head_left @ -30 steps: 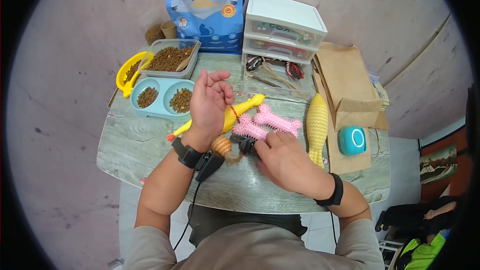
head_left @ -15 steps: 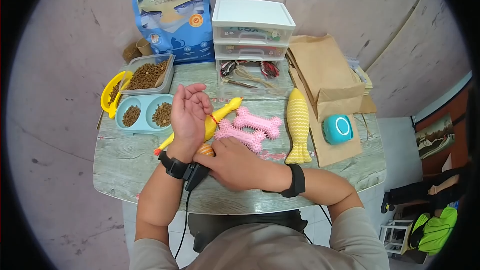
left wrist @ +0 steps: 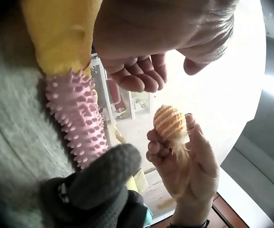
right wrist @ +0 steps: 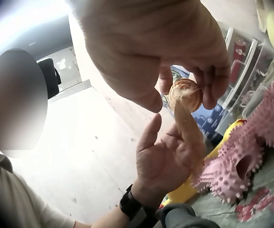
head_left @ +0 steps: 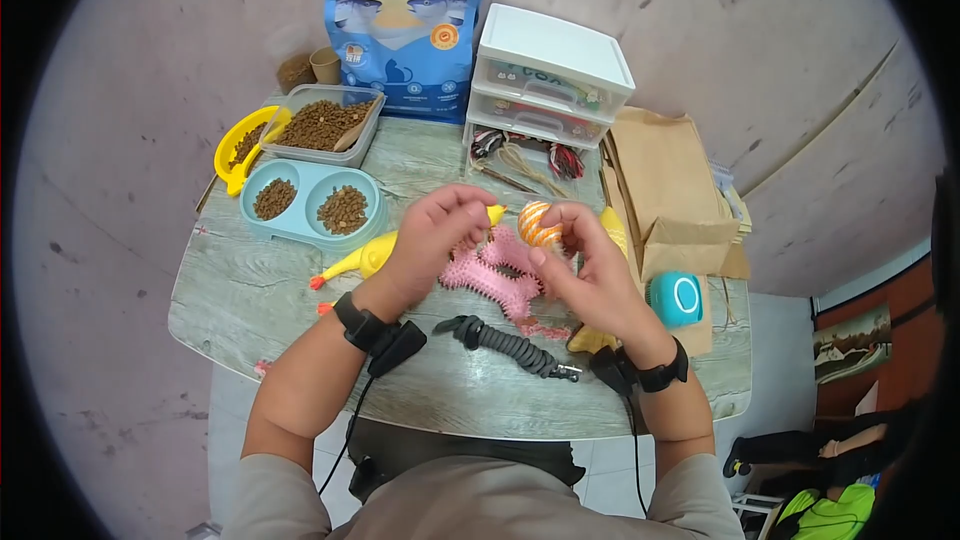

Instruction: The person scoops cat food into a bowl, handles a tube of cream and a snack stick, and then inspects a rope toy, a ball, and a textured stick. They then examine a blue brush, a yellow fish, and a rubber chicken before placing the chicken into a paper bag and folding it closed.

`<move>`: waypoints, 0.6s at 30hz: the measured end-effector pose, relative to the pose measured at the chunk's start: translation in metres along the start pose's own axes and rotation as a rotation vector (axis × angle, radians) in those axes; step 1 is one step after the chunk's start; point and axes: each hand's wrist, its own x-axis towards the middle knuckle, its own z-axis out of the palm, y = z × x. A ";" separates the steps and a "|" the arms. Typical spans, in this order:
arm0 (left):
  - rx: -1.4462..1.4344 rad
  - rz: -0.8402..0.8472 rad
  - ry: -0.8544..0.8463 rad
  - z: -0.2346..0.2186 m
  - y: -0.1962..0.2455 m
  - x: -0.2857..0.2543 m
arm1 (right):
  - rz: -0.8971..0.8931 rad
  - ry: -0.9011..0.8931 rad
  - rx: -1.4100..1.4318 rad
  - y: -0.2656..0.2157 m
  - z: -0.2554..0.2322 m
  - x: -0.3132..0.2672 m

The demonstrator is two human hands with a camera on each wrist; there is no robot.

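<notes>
An orange-and-white striped ball (head_left: 538, 225) is pinched between the thumb and fingers of my right hand (head_left: 600, 285), raised above the table. Pale feathery strands (left wrist: 182, 161) trail from the ball in the left wrist view. My left hand (head_left: 425, 245) is raised to the left of it, fingers loosely bent and holding nothing. Under and between the hands lie pink spiky bone toys (head_left: 495, 285). Partly behind my left hand is a yellow chicken toy (head_left: 372, 255). A coiled grey rope (head_left: 510, 345) lies nearer the front edge.
At the left stand a blue double bowl (head_left: 305, 225), a clear tub of kibble (head_left: 370, 145) and a yellow bowl (head_left: 225, 165). Behind are a food bag (head_left: 410, 50) and white drawers (head_left: 555, 50). Paper bags (head_left: 665, 170) and a teal brush (head_left: 675, 300) lie right.
My right hand has lifted the striped ball from beside my left wrist and moved right with it. My left hand has shifted right and nearer the ball. The grey rope is now uncovered.
</notes>
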 end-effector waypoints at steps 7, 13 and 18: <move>-0.001 -0.072 -0.126 0.005 -0.006 0.001 | -0.130 -0.083 -0.189 0.024 0.011 0.002; 0.031 -0.057 -0.203 0.006 -0.007 0.001 | -0.109 -0.097 -0.208 0.028 0.007 0.001; 0.040 -0.066 -0.210 0.007 -0.006 0.000 | -0.052 -0.069 -0.136 0.025 0.006 0.001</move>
